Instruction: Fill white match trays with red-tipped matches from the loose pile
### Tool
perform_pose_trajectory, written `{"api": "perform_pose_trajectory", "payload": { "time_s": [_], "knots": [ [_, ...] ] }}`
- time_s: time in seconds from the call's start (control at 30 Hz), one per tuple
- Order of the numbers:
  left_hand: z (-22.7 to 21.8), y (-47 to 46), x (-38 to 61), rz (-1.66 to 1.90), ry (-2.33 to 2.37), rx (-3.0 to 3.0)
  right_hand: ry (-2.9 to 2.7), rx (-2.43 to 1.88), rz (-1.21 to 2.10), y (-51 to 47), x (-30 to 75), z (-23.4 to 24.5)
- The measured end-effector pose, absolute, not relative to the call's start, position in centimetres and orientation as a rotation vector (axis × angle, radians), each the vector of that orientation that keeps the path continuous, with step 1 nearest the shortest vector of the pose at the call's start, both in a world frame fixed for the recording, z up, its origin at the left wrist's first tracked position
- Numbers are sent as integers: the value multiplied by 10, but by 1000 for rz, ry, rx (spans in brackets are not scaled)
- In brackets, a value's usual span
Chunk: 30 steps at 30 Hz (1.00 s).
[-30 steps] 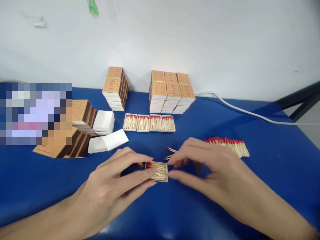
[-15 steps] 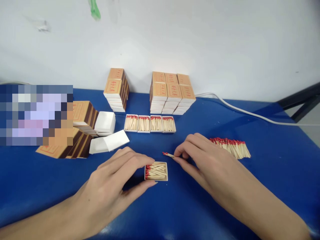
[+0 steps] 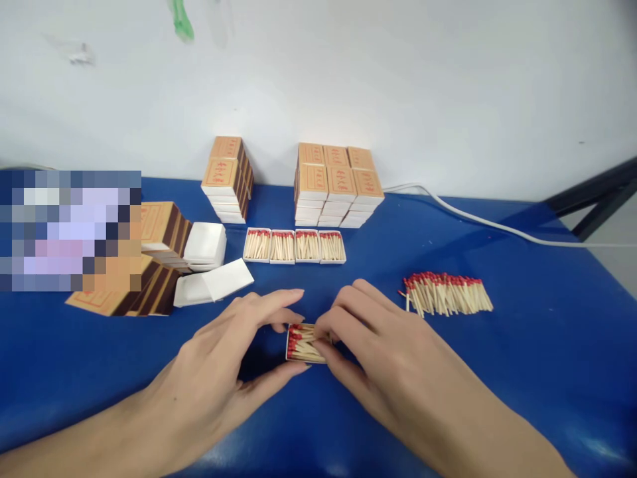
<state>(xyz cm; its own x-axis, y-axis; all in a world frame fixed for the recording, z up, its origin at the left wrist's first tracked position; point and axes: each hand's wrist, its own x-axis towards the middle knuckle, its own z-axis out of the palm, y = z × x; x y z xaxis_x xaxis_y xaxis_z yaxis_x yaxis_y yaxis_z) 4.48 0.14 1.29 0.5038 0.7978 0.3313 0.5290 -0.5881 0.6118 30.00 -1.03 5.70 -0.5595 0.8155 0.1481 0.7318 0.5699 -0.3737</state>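
Tray (image 3: 303, 360): a small white card tray that lies flat on the bench (image 3: 547, 345), near the front and between the two hands.
Matches (image 3: 300, 342): they fill the tray, with the red heads at its left end.
Left hand (image 3: 219, 372): it comes from the lower left. The thumb is at the near left corner of the tray and the fingers bend over its far left edge.
Left grip: closed lightly on the tray from both sides.
Right hand (image 3: 383, 358): it comes from the lower right. The fingertips lie on the right end of the tray, on the sticks, and cover that end.
Right grip: the fingers are curled together. I cannot tell if they pinch a match or only press.
Loose pile (image 3: 448, 294): matches on the bench, right of the right hand and apart from it.
Filled row (image 3: 294, 245): four full trays side by side, behind the hands.
Box stacks: one big (image 3: 338, 186) and one narrow (image 3: 226, 179), near the wall.
Empty trays (image 3: 213, 284): white, left of the filled row.
Sleeves (image 3: 162, 229): orange and brown, stacked at the far left, partly behind a blurred patch.
Cable (image 3: 497, 228): white, across the back right of the bench.
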Motion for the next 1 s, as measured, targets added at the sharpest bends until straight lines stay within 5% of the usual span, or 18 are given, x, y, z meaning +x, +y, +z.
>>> {"api": "perform_pose_trajectory", "payload": {
  "time_s": [1.0],
  "knots": [
    [15,8,43,979,892,2417,-2213,-1460,782,-17,299,57]
  ]
}}
